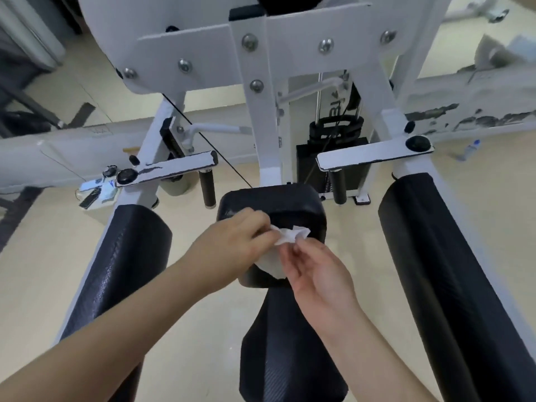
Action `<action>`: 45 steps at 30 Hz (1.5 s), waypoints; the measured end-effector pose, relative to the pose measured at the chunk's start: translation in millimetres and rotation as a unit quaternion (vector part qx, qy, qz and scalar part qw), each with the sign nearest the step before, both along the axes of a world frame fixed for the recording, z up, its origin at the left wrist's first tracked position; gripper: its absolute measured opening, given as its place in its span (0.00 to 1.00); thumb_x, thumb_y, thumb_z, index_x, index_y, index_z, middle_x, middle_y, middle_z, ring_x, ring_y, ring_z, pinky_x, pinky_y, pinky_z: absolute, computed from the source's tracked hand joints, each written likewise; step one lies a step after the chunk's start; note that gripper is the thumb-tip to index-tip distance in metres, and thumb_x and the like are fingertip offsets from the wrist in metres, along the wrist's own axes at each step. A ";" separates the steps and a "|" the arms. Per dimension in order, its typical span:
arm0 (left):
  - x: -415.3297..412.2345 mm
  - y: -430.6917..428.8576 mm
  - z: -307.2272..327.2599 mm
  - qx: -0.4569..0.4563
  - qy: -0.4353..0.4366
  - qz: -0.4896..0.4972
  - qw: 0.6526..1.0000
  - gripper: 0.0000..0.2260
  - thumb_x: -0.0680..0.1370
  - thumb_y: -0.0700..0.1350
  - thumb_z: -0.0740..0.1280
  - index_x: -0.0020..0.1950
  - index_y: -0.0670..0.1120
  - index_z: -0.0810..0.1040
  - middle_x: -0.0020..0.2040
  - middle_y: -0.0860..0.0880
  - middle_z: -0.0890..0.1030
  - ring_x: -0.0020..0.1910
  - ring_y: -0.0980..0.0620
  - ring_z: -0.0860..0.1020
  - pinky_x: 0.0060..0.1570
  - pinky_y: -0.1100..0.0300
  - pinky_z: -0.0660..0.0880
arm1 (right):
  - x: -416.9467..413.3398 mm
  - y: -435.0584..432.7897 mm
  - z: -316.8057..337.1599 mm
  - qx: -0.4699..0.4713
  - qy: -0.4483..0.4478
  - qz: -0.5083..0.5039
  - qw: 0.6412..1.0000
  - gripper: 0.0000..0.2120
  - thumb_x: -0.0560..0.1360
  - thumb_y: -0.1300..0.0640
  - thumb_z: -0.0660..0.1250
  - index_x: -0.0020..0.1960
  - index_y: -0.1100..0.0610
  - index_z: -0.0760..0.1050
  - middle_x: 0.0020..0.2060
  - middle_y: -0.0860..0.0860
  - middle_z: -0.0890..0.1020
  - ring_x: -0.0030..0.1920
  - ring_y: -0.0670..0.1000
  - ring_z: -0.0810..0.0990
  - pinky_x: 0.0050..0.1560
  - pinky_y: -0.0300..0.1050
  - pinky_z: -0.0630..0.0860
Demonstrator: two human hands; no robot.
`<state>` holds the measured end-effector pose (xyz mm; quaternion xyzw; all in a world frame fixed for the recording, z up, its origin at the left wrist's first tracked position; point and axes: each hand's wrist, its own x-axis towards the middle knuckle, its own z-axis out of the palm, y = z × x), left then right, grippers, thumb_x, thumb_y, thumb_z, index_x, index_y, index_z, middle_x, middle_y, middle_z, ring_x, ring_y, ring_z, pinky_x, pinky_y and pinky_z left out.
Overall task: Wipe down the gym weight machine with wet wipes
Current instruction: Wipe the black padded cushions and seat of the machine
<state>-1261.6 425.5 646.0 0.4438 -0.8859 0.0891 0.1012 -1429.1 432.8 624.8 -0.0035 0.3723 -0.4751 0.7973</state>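
Both grips, left grip [232, 245] and right grip [316, 274], pinch a white wipe [290, 235] above the black pad [290, 204] of the weight machine [255, 53].

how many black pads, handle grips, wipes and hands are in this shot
black pads: 4
handle grips: 2
wipe: 1
hands: 2, left hand and right hand, both holding the wipe
total: 9

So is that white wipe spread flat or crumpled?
Crumpled: the wet wipe shows creased, bunched folds, pinched between the left hand and right hand, not laid flat.
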 end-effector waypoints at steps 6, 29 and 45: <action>-18.0 -0.2 -38.0 0.060 -0.055 -0.067 0.994 0.24 0.71 0.41 0.73 0.65 0.43 0.72 0.50 0.47 0.78 0.45 0.48 0.78 0.26 0.56 0.76 | 19.6 19.9 -21.6 0.023 0.061 -0.086 0.994 0.10 0.80 0.58 0.63 0.57 0.60 0.80 0.45 0.53 0.84 0.43 0.49 0.84 0.41 0.44 0.79; -43.3 -66.4 2.8 0.034 -0.023 0.001 0.999 0.18 0.82 0.58 0.51 0.68 0.56 0.70 0.61 0.50 0.74 0.56 0.46 0.74 0.44 0.55 0.70 | 58.9 -22.6 -82.4 -0.055 0.454 -0.296 0.839 0.14 0.83 0.57 0.53 0.46 0.57 0.75 0.44 0.56 0.81 0.44 0.51 0.79 0.52 0.60 0.76; -44.2 -65.4 -1.4 -0.023 -0.124 -0.014 0.992 0.20 0.78 0.61 0.59 0.66 0.53 0.71 0.64 0.45 0.74 0.57 0.40 0.74 0.48 0.46 0.75 | 64.2 5.9 -164.0 0.037 0.466 -0.179 0.866 0.16 0.80 0.70 0.56 0.65 0.64 0.73 0.59 0.52 0.79 0.61 0.49 0.77 0.61 0.38 0.74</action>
